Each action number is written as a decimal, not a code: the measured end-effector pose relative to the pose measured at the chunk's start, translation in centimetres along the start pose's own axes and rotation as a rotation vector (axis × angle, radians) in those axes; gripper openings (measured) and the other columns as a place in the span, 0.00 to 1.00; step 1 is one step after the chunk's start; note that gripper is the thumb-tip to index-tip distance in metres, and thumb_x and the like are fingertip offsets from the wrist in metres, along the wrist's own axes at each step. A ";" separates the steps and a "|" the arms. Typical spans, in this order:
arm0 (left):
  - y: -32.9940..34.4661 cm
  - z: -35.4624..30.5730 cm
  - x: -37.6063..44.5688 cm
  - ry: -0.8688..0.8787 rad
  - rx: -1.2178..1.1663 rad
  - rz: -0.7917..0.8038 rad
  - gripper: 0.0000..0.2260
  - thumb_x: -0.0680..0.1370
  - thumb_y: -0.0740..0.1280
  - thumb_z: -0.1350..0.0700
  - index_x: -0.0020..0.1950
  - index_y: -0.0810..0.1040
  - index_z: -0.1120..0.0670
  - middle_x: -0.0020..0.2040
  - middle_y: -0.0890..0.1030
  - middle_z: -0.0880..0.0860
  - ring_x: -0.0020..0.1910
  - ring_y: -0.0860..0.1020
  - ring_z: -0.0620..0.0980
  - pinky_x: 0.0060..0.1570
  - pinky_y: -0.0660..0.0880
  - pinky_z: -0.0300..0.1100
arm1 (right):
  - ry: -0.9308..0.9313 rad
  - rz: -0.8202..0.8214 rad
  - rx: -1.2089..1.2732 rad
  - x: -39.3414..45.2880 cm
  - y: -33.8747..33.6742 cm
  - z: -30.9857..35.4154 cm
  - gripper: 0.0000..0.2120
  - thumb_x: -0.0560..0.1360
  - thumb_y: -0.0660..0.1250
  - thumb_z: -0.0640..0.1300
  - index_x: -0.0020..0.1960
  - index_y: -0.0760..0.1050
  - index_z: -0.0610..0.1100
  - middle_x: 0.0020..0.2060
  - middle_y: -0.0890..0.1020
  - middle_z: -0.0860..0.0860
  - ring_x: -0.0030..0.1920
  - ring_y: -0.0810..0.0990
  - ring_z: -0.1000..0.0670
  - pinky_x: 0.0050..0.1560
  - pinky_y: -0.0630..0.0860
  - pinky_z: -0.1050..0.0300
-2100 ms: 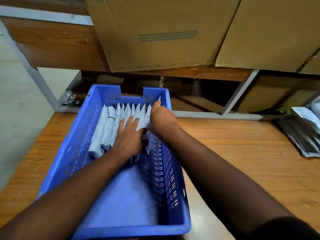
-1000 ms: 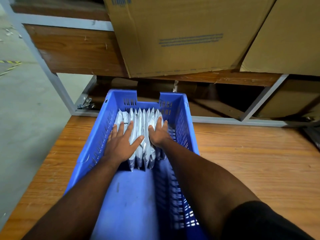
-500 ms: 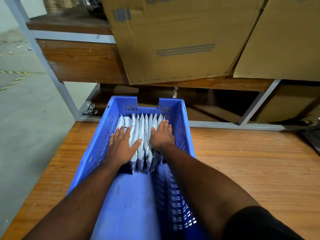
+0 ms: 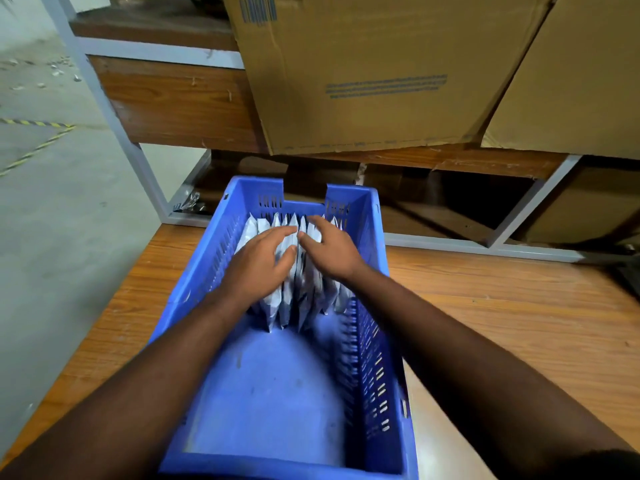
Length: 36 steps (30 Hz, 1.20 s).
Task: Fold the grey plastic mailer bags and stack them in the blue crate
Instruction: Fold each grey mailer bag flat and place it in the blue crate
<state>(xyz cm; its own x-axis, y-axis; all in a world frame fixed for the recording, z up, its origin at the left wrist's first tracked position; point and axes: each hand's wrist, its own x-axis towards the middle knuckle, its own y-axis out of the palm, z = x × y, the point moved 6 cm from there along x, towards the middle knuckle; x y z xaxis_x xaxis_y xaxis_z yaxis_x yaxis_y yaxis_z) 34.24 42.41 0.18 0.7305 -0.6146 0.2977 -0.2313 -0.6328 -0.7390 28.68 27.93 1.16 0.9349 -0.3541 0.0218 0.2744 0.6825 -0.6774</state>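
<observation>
A blue slotted crate (image 4: 194,289) stands on the wooden table, its near half bare. Several folded grey mailer bags (image 4: 291,306) stand on edge in a row against the crate's far wall. My left hand (image 4: 256,268) lies on top of the left part of the row, fingers loosely bent, thumb touching a bag in the middle. My right hand (image 4: 329,247) rests on the right part of the row, fingers spread over the bag tops. The two hands almost meet above the middle bags. Neither hand visibly grips a bag.
The wooden table (image 4: 502,323) stretches right of the crate. Behind it a grey metal rack (image 4: 519,209) carries large cardboard boxes (image 4: 363,71) on a wooden shelf overhanging the crate's far end. Concrete floor (image 4: 52,220) lies to the left.
Both hands have moved inward along the tops of the bags, so the fingertips now nearly touch. The bags stand more tightly packed. My view has tilted up a little.
</observation>
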 end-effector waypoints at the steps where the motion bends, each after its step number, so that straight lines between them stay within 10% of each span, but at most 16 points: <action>1: -0.5 -1.8 0.0 0.054 -0.044 -0.019 0.16 0.82 0.65 0.51 0.69 0.78 0.50 0.66 0.80 0.47 0.67 0.77 0.48 0.68 0.73 0.47 | -0.073 -0.004 0.083 -1.2 -1.5 0.6 0.22 0.84 0.64 0.48 0.75 0.72 0.40 0.72 0.77 0.46 0.73 0.74 0.47 0.73 0.68 0.53; 14: 8.8 -23.1 2.1 0.441 -0.186 0.187 0.12 0.80 0.64 0.49 0.61 0.83 0.48 0.58 0.84 0.44 0.60 0.81 0.47 0.59 0.77 0.51 | 0.008 -0.531 0.451 -19.3 -21.6 -11.3 0.10 0.84 0.64 0.43 0.61 0.82 0.44 0.55 0.86 0.48 0.54 0.85 0.44 0.55 0.79 0.37; 24: 28.3 -39.6 4.5 0.516 -0.107 0.454 0.11 0.82 0.65 0.47 0.63 0.80 0.42 0.62 0.82 0.40 0.61 0.77 0.43 0.59 0.77 0.49 | 0.201 -0.609 0.371 -27.4 -35.0 -29.1 0.11 0.84 0.66 0.41 0.64 0.80 0.47 0.56 0.86 0.52 0.51 0.86 0.49 0.53 0.82 0.49; 29: 40.0 -46.0 5.5 0.324 -0.356 0.516 0.11 0.81 0.69 0.50 0.63 0.83 0.46 0.59 0.82 0.40 0.60 0.78 0.36 0.63 0.77 0.45 | 0.381 -0.765 0.143 -30.0 -42.4 -40.1 0.20 0.81 0.69 0.47 0.72 0.73 0.52 0.63 0.81 0.57 0.56 0.81 0.61 0.55 0.81 0.57; 36: 48.3 -52.2 6.8 0.264 -0.376 0.524 0.10 0.81 0.68 0.52 0.62 0.83 0.46 0.57 0.83 0.42 0.59 0.78 0.37 0.62 0.76 0.43 | 0.357 -0.975 -0.472 -28.0 -54.4 -47.0 0.18 0.77 0.69 0.51 0.65 0.80 0.49 0.65 0.81 0.50 0.66 0.77 0.44 0.65 0.73 0.42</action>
<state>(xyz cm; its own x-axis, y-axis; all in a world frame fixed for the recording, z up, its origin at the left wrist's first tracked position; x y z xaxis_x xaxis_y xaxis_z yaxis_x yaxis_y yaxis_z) -5.49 -16.89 -1.97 0.2917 -0.9475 0.1310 -0.7521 -0.3118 -0.5806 -23.04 -29.33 2.83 0.2314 -0.8149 0.5314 0.6666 -0.2650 -0.6967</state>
